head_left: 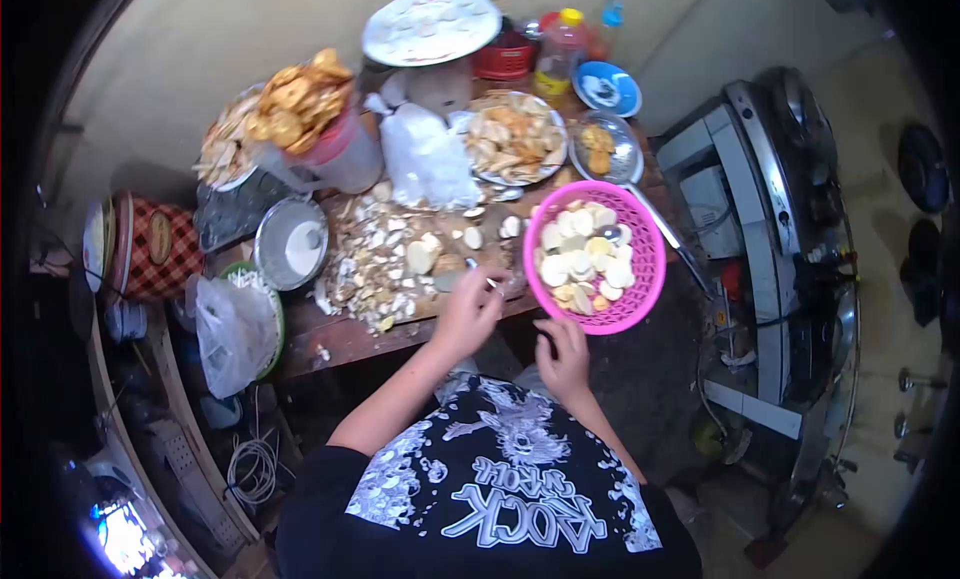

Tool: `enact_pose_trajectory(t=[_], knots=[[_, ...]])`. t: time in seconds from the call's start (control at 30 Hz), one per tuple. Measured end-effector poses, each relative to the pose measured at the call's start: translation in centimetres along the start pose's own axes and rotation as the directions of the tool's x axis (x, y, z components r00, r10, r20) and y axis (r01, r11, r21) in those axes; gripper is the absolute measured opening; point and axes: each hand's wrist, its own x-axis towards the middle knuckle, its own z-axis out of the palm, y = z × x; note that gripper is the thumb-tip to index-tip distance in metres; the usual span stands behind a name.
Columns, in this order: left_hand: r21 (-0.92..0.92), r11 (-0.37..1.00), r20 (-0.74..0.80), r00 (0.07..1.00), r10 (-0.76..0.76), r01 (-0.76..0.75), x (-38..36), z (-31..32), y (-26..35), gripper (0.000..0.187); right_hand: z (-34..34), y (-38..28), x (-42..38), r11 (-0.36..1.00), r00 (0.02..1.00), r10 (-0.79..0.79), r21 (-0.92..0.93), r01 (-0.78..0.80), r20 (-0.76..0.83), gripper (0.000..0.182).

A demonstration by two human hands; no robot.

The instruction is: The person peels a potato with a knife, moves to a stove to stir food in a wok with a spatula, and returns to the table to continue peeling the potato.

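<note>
Basket (647, 279) of pale slices (575, 264) at the table's (330, 341) near edge

Nearest is a black printed shirt (525, 499). Beyond it, the right hand (565, 357) curls loosely just beside the pink basket's near rim; I cannot tell whether it holds anything. The left hand (470, 309) reaches over the table edge, fingers bent close together near a small, thin item too unclear to name; its grip cannot be told. Past it spread pale scraps (370, 269), with a metal bowl (290, 244) to their left. Farther back sit a clear bag (425, 154), a plate of browned pieces (515, 139) and, by the wall, a yellow-capped bottle (560, 54).
</note>
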Motion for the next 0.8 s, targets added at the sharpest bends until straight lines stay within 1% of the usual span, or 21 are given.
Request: enact_pose_trajectory(t=[0.03, 0.07, 0.1, 0.13, 0.23, 0.27, 0.37, 0.4, 0.47, 0.5, 0.53, 0.57, 0.63, 0.67, 0.73, 0.77, 0.8], knots=[[0.156, 0.987, -0.12, 0.991, 0.056, -0.037, -0.3, -2.5, -1.8, 0.02, 2.6, -0.7, 1.2, 1.0, 0.997, 0.025, -0.016, -0.024, 0.073, 0.019], [0.217, 0.976, -0.191, 0.98, 0.051, -0.009, -0.6, -4.7, -2.8, 0.02, 5.2, -0.6, 2.3, 0.998, 0.994, 0.006, -0.07, 0.001, 0.105, 0.02], [0.276, 0.961, -0.255, 0.966, 0.05, 0.024, -1.0, -6.7, -3.8, 0.021, 7.4, -0.5, 3.2, 0.989, 0.995, -0.028, -0.143, 0.042, 0.096, 0.024], [0.236, 0.969, -0.276, 0.961, 0.003, 0.065, -1.3, -8.0, -5.5, 0.023, 9.1, -0.5, 4.0, 0.978, 0.993, 0.011, -0.209, 0.014, 0.118, 0.028], [0.313, 0.94, -0.222, 0.973, -0.068, 0.137, -1.7, -10.7, -7.3, 0.026, 12.1, -1.2, 5.7, 0.923, 0.984, 0.11, -0.383, -0.049, 0.14, 0.035], [0.34, 0.932, -0.187, 0.98, -0.062, 0.123, -1.5, -11.1, -7.7, 0.031, 12.6, -1.3, 6.2, 0.897, 0.981, 0.134, -0.437, -0.06, 0.14, 0.037], [0.45, 0.893, -0.106, 0.991, 0.075, -0.019, -1.2, -11.1, -7.7, 0.037, 14.0, -0.2, 6.6, 0.855, 0.955, 0.227, -0.509, -0.102, 0.19, 0.046], [0.484, 0.871, -0.045, 0.992, 0.116, -0.08, -0.9, -10.7, -7.8, 0.047, 14.1, 0.2, 6.3, 0.863, 0.954, 0.225, -0.495, -0.1, 0.199, 0.045], [0.524, 0.842, 0.024, 0.99, 0.138, -0.13, -0.5, -9.6, -7.0, 0.053, 14.1, 0.5, 6.4, 0.883, 0.956, 0.208, -0.46, -0.092, 0.208, 0.042], [0.545, 0.824, 0.059, 0.987, 0.15, -0.158, -0.2, -9.0, -6.5, 0.056, 14.0, 0.5, 6.1, 0.902, 0.958, 0.232, -0.405, -0.147, 0.167, 0.04], [0.596, 0.785, 0.103, 0.986, 0.132, -0.167, 0.0, -8.3, -6.7, 0.065, 13.8, 0.1, 5.8, 0.917, 0.958, 0.255, -0.345, -0.198, 0.128, 0.037], [0.635, 0.756, 0.097, 0.988, 0.123, -0.157, 0.3, -7.6, -6.8, 0.065, 13.3, -0.3, 5.5, 0.928, 0.956, 0.279, -0.281, -0.245, 0.089, 0.034], [0.712, 0.688, 0.089, 0.99, 0.108, -0.14, 0.9, -6.4, -7.2, 0.067, 12.1, -0.7, 4.9, 0.896, 0.907, 0.41, -0.226, -0.381, 0.099, 0.031], [0.736, 0.657, 0.117, 0.987, 0.114, -0.163, 1.3, -6.0, -7.7, 0.066, 11.5, -0.8, 4.5, 0.873, 0.875, 0.472, -0.196, -0.447, 0.105, 0.03], [0.78, 0.59, 0.172, 0.978, 0.12, -0.209, 2.0, -5.6, -8.2, 0.065, 11.0, -0.2, 3.4, 0.903, 0.901, 0.429, -0.05, -0.426, 0.058, 0.028], [0.784, 0.579, 0.181, 0.974, 0.134, -0.225, 2.2, -5.6, -8.3, 0.064, 10.7, 0.1, 2.9, 0.912, 0.912, 0.41, 0.022, -0.411, 0.03, 0.027], [0.788, 0.567, 0.192, 0.97, 0.147, -0.242, 2.5, -5.7, -8.4, 0.064, 10.2, 0.5, 2.4, 0.945, 0.95, 0.313, -0.096, -0.312, -0.003, 0.027]])
